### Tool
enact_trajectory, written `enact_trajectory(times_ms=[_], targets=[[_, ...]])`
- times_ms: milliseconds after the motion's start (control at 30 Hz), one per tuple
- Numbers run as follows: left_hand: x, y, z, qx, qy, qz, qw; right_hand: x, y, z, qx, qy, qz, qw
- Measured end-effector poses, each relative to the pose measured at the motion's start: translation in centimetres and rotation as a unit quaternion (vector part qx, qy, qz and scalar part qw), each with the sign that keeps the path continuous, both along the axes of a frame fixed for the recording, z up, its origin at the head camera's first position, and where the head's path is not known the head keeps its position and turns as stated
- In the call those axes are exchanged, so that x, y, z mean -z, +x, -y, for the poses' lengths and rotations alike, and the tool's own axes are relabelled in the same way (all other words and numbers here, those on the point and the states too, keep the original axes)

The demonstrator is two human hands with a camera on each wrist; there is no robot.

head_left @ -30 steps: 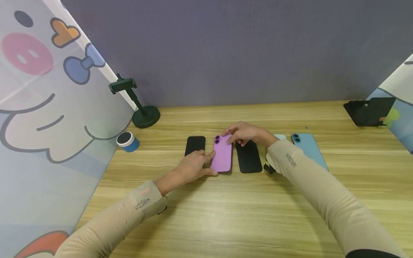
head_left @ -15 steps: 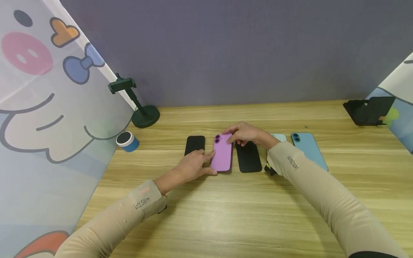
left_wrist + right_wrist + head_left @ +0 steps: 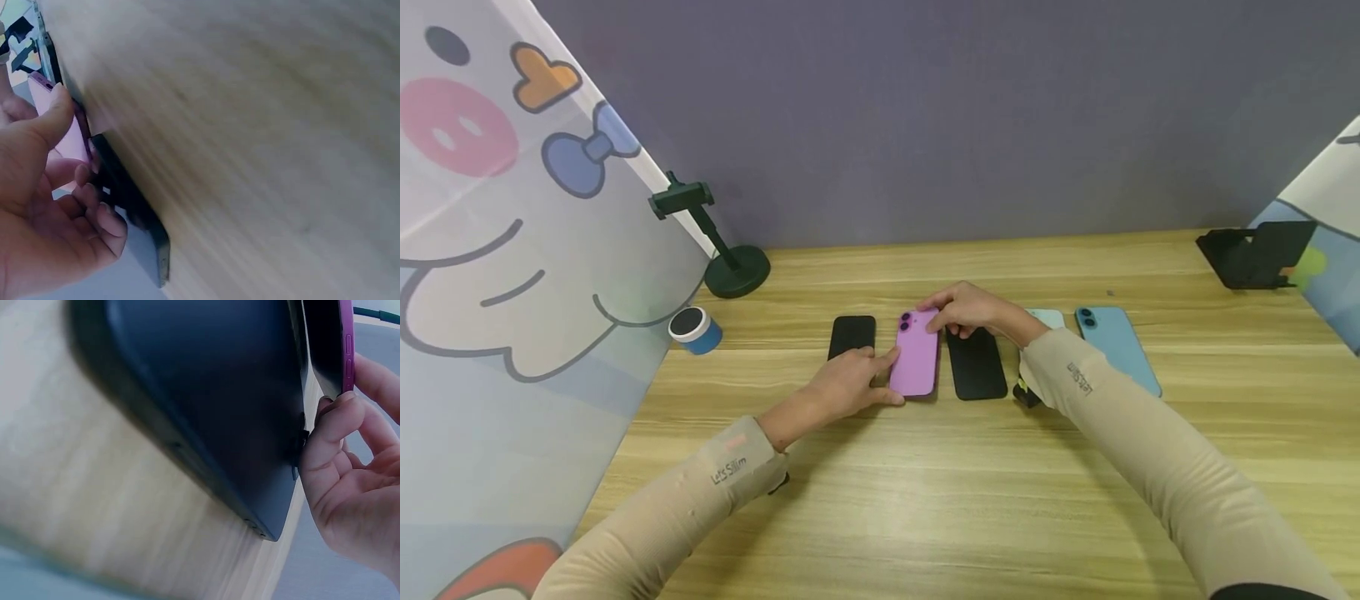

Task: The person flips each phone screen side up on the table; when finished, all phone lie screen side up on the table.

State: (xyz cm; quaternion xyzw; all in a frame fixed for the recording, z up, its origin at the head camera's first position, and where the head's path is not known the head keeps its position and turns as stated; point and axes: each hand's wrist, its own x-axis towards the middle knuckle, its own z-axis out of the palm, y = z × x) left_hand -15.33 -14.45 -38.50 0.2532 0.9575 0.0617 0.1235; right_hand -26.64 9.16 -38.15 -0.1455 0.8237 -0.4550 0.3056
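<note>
A pink phone (image 3: 914, 360), camera side up, stands out in a row of phones. My left hand (image 3: 842, 383) grips its lower left corner, thumb at the bottom end and a finger along the left edge. At the top right corner my right hand (image 3: 968, 310) pinches the same phone between thumb and fingers. In the right wrist view the phone's pink side edge (image 3: 348, 353) shows, with its dark screen side facing down. A black phone (image 3: 852, 335) lies partly under my left hand's outline. Another black phone (image 3: 978, 371) lies just right of the pink one, overlapped by my right fingers.
Farther right are a pale green phone (image 3: 1048, 317), mostly hidden by the right sleeve, and a blue phone (image 3: 1118, 348). A dark green phone stand (image 3: 737, 271) and a blue-and-white jar (image 3: 697, 332) stand at left. A black folding stand (image 3: 1258, 254) sits back right.
</note>
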Motion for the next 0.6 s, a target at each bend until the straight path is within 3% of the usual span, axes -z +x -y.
enact_trajectory(times_ms=[133, 367, 467, 600], targets=[[-0.4, 0.2, -0.5, -0.009, -0.015, -0.004, 0.9998, -0.1, 0.0, 0.1, 0.001, 0.002, 0.004, 1.0], [-0.9, 1.0, -1.9, -0.033, 0.037, -0.009, 0.9987, -0.2, 0.0, 0.1, 0.005, -0.001, 0.007, 1.0], [-0.9, 1.3, -2.6, -0.027, 0.053, -0.029, 0.9978, -0.1, 0.0, 0.1, 0.006, -0.002, 0.007, 1.0], [-0.5, 1.6, -3.5, 0.004, 0.052, -0.064, 0.9966, 0.0, 0.0, 0.3, 0.004, -0.002, 0.008, 1.0]])
